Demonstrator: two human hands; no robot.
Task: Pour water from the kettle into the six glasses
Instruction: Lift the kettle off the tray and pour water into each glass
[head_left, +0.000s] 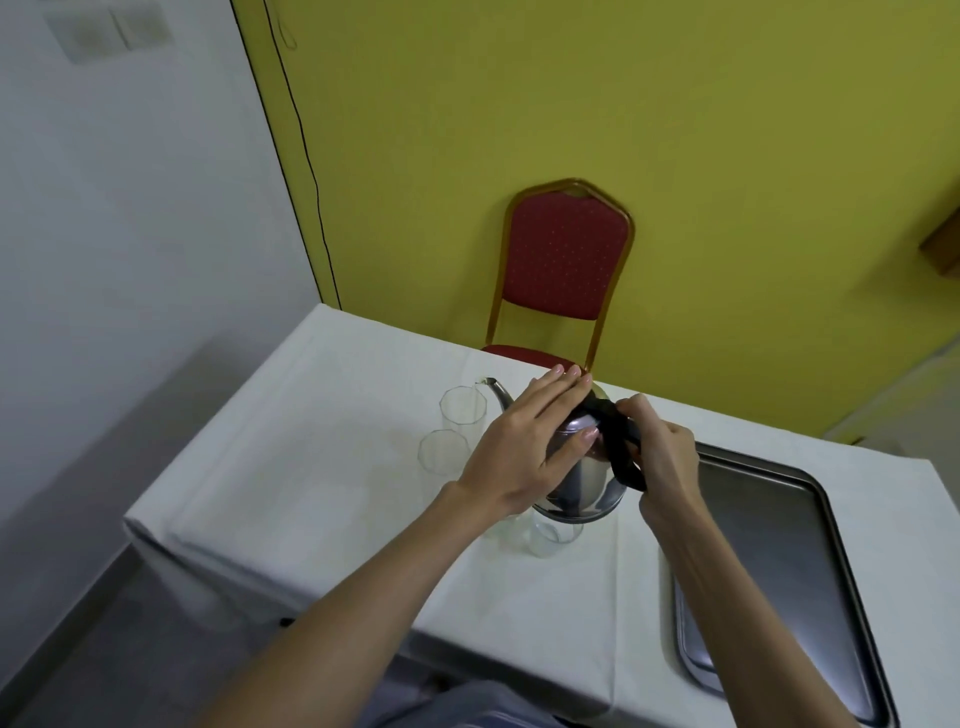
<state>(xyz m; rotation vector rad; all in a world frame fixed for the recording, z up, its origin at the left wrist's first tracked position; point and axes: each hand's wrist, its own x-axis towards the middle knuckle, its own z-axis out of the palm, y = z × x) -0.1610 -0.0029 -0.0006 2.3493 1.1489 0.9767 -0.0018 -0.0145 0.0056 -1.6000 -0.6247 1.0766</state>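
A shiny steel kettle (587, 480) with a black handle hangs tilted above the white table (322, 457), its spout tip at the rim of the far glass (462, 415). My right hand (660, 462) grips the black handle. My left hand (524, 447) lies flat on the kettle's lid, fingers stretched out. A second clear glass (441, 452) stands just in front of the far one. Another glass (548, 538) shows below the kettle's base, with one more partly hidden behind my left wrist. Whether water is flowing is too faint to tell.
A large metal tray (769, 545) lies on the table's right side, reaching the near edge. A red padded chair (563, 260) with a gold frame stands behind the table against a yellow wall. The table's left edge drops to a grey floor.
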